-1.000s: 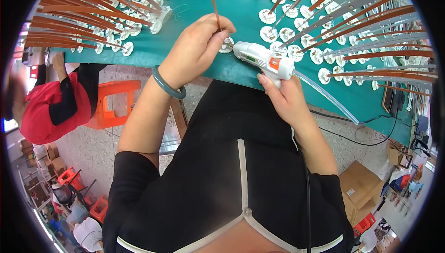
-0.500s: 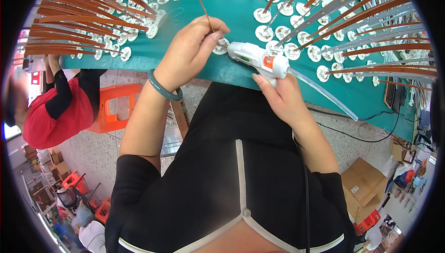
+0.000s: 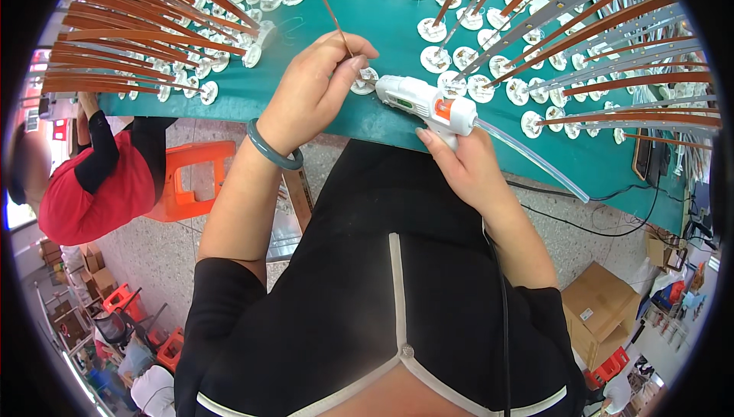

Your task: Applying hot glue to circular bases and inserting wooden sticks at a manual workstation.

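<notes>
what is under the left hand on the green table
A small white round disc with a thin copper-coloured rod, pinched by the left hand. The fingers cover the disc's left part.

I saw a brown cardboard box (image 3: 604, 311) on the floor at my lower right, with a small white label (image 3: 586, 314) on its near side. More brown boxes (image 3: 92, 278) sat stacked on the floor at my lower left, beyond the person in red. Another small brown box (image 3: 656, 249) stood by the table's right end, too blurred to tell more.
</notes>
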Available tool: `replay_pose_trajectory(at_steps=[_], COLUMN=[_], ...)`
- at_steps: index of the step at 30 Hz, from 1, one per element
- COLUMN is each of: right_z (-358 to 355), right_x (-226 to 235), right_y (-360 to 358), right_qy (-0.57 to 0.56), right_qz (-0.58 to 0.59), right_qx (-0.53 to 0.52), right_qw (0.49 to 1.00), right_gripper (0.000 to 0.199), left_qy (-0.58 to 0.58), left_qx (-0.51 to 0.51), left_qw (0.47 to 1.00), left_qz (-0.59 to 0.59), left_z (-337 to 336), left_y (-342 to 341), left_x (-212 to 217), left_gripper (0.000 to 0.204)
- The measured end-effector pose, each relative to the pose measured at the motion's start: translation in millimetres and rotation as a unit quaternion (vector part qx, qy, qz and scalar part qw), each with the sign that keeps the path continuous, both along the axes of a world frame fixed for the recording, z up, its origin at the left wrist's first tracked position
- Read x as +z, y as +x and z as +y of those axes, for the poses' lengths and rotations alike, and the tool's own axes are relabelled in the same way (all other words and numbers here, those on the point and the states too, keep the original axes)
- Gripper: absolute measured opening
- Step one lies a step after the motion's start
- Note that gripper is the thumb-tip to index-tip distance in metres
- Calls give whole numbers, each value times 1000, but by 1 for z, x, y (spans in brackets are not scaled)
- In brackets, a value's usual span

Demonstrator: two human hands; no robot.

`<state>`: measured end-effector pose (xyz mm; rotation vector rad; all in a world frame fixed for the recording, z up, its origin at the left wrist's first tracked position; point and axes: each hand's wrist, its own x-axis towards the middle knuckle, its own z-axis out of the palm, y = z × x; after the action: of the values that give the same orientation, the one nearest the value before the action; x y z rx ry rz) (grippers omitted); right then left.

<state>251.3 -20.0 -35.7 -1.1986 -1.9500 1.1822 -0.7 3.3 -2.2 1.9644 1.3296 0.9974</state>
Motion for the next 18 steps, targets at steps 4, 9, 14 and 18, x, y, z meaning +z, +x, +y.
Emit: replay_pose_trajectory(at_steps=[4, 9, 14, 18], right_z=[0, -2, -7, -7], right_x=[-3, -3, -4, -7], right_y=[1, 3, 2, 2], right_qy=[-1, -11, -28, -8], right_qz=[5, 10, 35, 40], right_qx=[3, 4, -19, -25], right_qw=[1000, 1000, 999, 999], right_gripper=[28, 25, 21, 21], left_qy=[5, 16, -9, -21], left_qx=[13, 47, 82, 90], left_qw=[1000, 998, 994, 992], left_qz=[-16, -30, -67, -89], left_z=[0, 1, 0, -1], left_y=[2, 5, 4, 4], left_x=[0, 0, -3, -3], left_gripper=[17, 15, 16, 16])
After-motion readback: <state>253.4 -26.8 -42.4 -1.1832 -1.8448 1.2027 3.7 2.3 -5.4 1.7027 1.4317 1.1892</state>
